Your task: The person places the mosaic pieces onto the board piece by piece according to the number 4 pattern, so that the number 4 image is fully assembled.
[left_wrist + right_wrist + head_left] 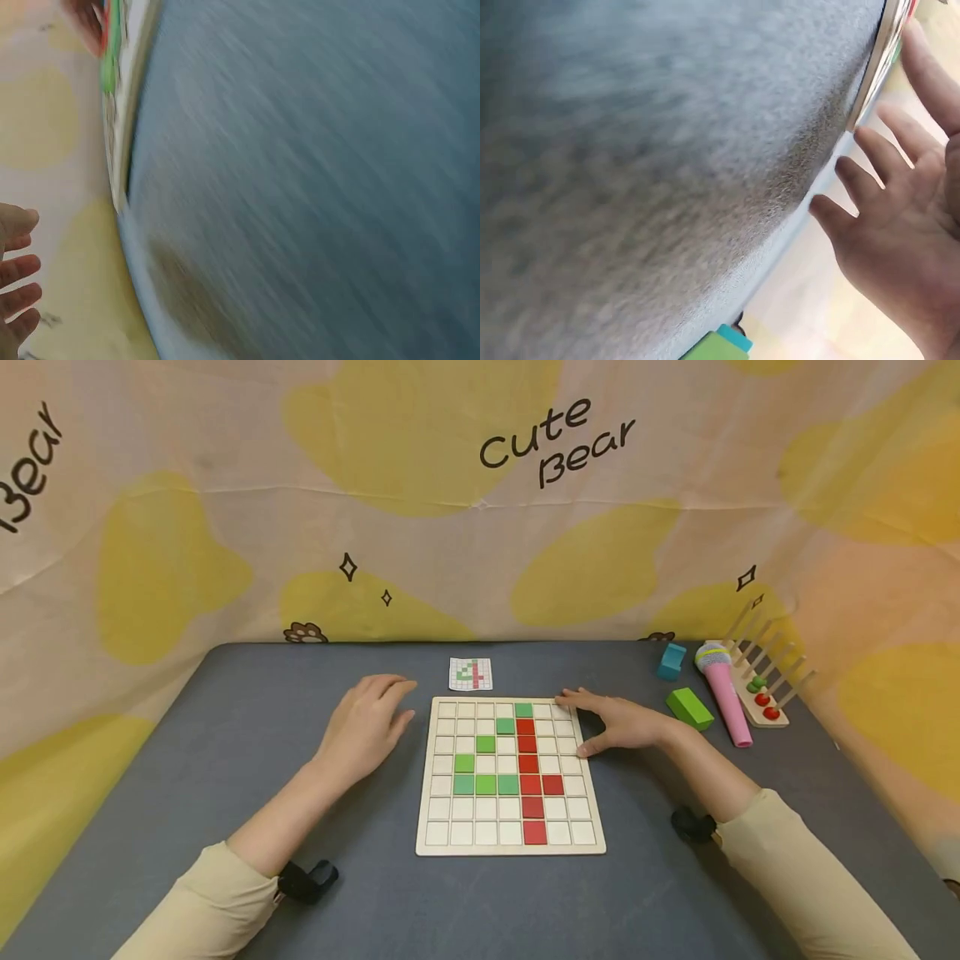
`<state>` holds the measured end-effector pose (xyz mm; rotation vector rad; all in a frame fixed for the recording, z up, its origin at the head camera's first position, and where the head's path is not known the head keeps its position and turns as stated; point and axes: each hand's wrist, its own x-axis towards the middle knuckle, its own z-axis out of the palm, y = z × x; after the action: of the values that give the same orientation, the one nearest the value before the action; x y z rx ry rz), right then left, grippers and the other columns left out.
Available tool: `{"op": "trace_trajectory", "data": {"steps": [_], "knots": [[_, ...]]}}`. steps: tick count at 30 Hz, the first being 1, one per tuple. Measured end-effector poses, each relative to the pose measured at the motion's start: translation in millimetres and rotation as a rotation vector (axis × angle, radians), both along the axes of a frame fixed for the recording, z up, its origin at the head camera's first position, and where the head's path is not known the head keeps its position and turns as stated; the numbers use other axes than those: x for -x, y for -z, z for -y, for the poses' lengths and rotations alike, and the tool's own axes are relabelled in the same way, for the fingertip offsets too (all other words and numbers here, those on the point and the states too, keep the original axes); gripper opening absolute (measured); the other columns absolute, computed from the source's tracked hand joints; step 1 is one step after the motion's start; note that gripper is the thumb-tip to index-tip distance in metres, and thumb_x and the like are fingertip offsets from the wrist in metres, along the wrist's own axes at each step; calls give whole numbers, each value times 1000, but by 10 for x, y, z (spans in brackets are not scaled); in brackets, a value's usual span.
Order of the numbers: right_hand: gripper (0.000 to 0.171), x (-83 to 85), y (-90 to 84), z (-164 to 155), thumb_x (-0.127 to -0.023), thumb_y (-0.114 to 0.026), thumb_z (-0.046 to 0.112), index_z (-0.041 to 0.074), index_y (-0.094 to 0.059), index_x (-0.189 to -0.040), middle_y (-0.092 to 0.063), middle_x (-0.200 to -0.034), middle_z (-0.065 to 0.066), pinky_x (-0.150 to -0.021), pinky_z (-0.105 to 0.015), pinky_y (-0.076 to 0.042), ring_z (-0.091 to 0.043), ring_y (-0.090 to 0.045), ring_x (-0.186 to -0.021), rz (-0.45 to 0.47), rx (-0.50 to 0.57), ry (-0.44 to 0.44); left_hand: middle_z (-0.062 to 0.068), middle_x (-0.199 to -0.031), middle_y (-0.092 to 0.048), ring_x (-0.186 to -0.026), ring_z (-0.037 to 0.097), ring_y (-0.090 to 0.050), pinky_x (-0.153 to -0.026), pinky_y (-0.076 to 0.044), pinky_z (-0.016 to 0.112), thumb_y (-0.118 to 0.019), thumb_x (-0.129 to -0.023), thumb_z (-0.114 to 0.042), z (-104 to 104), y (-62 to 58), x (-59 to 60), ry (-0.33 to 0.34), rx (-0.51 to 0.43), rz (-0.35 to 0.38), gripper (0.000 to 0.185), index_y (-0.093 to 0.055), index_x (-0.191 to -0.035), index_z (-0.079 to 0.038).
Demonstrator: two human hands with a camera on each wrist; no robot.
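Note:
A wooden grid board [511,845] lies in the middle of the grey table [225,760], with green tiles [485,784] on its left part and a column of red tiles [529,763] right of centre. My left hand [369,723] hovers flat just left of the board, fingers relaxed, holding nothing. My right hand [618,721] rests at the board's upper right corner, fingers spread and touching its edge. The right wrist view shows that hand [900,217] with straight fingers beside the board's rim [877,67]. Left fingertips [16,270] show at the edge of the blurred left wrist view.
A small pattern card [471,673] lies behind the board. At the right stand a blue block [671,661], a green block [690,707], a pink toy microphone [724,690] and a wooden peg rack with beads [761,689]. A printed cloth backdrop surrounds the table.

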<state>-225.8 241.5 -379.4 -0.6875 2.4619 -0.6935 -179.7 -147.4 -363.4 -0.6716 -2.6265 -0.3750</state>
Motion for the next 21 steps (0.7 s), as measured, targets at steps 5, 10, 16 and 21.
{"op": "trace_trajectory", "data": {"steps": [5,10,16,21], "knots": [[75,-117,-48,-40,-92,-68,37,14,-34,-154,-20,-165,-17,-117,-72,-5,-44,-5,-154,-110,7,35,18,-134,-60,-128,39,-54,-100,-47,56,-72,-88,-11,226,61,-23,-18,27,-57,44,-61,-130,-3],[68,-232,-71,-66,-96,-62,40,14,-36,-153,-25,-164,-15,-118,-71,-4,-43,-9,-154,-375,-145,110,19,-142,-55,-136,40,-48,-108,-41,59,-71,-87,-9,312,134,-43,-48,48,-106,49,-57,-134,-3],[72,-266,-80,-46,-96,-53,55,20,-33,-155,-22,-166,-11,-120,-68,-4,-37,-3,-156,-573,-261,183,19,-149,-48,-141,41,-41,-114,-34,60,-66,-91,-13,352,198,-67,-99,70,-62,49,-54,-138,-3],[73,-260,-85,-33,-95,-50,60,22,-32,-155,-20,-166,-11,-119,-69,-2,-37,1,-156,-638,-269,219,17,-157,-36,-149,41,-26,-119,-21,61,-61,-96,-30,370,201,-101,-154,97,56,57,-45,-147,-8]]}}
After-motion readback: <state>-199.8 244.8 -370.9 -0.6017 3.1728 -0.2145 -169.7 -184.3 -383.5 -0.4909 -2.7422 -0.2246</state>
